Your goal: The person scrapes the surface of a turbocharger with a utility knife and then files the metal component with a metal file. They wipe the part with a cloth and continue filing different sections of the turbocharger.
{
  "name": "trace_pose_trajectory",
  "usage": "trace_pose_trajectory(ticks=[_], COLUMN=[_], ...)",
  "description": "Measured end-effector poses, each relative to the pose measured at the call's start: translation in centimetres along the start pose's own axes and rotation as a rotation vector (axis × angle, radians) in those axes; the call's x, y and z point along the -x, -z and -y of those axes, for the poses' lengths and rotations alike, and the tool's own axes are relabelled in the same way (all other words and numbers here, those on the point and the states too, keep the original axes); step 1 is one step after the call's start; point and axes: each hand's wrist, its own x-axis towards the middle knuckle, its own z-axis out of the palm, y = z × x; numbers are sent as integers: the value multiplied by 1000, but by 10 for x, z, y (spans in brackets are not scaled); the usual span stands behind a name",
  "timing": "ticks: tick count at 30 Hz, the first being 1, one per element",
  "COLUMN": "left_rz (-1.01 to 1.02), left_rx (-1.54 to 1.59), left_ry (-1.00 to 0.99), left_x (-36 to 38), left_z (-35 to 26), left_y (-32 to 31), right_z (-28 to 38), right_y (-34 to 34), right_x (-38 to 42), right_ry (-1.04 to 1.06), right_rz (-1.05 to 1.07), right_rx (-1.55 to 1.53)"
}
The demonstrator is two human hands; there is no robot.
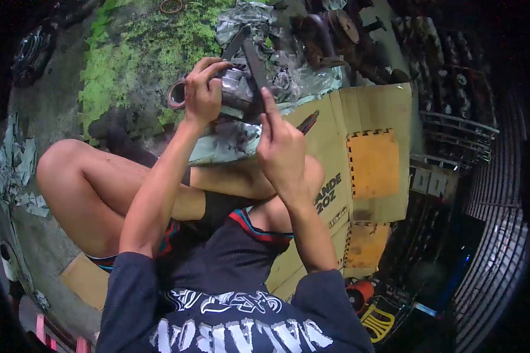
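My right hand (281,150) is closed around a long, dark, flat bar that looks like a file (254,63), its index finger stretched along it. The file points away from me and passes along the right side of a grey metal part (237,88). Over the left side of that part my left hand (203,97) is curled, fingers bent onto its top edge. A copper-coloured ring end (177,94) shows just left of the left hand. Crumpled, stained plastic and cloth (241,141) lie under and around the metal part.
Flattened cardboard (306,235) with orange foam mats (373,163) covers the floor at right. Rusty machine parts (330,35) stand at the back, beside dark shelving (459,129). Worn green flooring (129,65) stretches ahead. A yellow plastic piece (378,322) sits at lower right.
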Motion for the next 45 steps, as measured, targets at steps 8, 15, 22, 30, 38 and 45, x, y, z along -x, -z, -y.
trace_pose_trajectory(ticks=[8, 15, 22, 30, 38, 45], left_rz=[14, 38, 33, 75, 47, 81], left_rx=[38, 15, -13, -52, -49, -19], left_ry=[-7, -41, -41, -75, -41, -54], left_x=[-3, 3, 0, 3, 4, 3], left_z=[1, 0, 2, -1, 0, -4], left_y=[2, 6, 4, 2, 5, 7], right_z=[-15, -20, -9, 5, 23, 18], right_y=[7, -4, -12, -23, -39, -40], right_x=[-23, 27, 33, -1, 38, 14], right_ry=[-31, -389, -213, -254, -319, -260], right_rz=[9, -129, -78, 116, -13, -66], right_rx=[-93, -340, -298, 87, -257, -310])
